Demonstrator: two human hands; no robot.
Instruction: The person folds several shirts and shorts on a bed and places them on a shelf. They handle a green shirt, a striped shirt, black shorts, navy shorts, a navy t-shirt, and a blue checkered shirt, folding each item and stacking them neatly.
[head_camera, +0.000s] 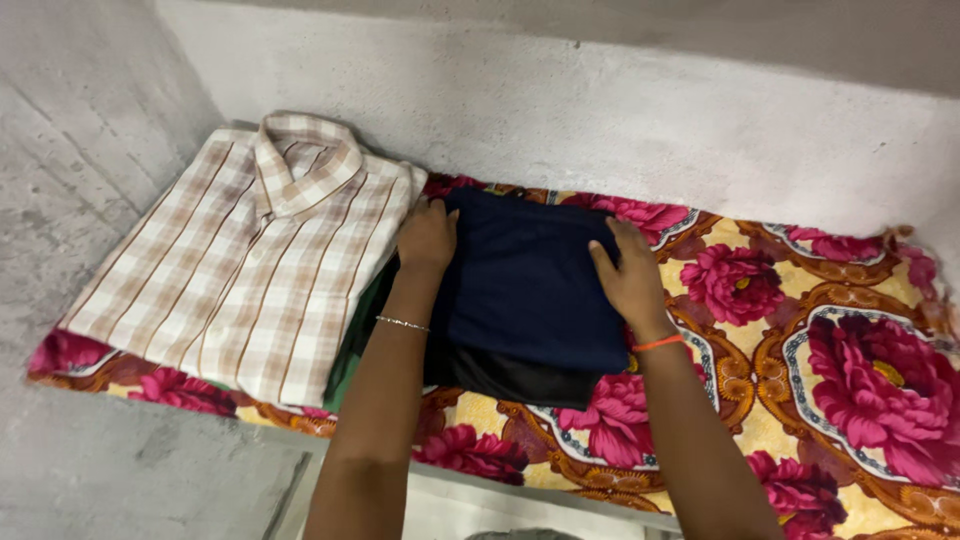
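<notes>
A folded navy blue garment (525, 285) lies on top of a dark pile, with a black piece (520, 380) under it and a green one (358, 335) showing at the left. My left hand (427, 236) grips the navy garment's left edge, fingers curled over it. My right hand (630, 272) presses on its right side, fingers spread along the edge. A thin silver bracelet is on my left wrist and an orange thread on my right. To the left lies a folded checked shirt (245, 255) in cream and brown, collar pointing away from me.
Everything rests on a floral blanket (820, 330) with big pink roses on yellow, spread over a concrete ledge. A rough grey wall (600, 110) rises behind and at the left. The ledge's front edge (500, 485) runs below my arms.
</notes>
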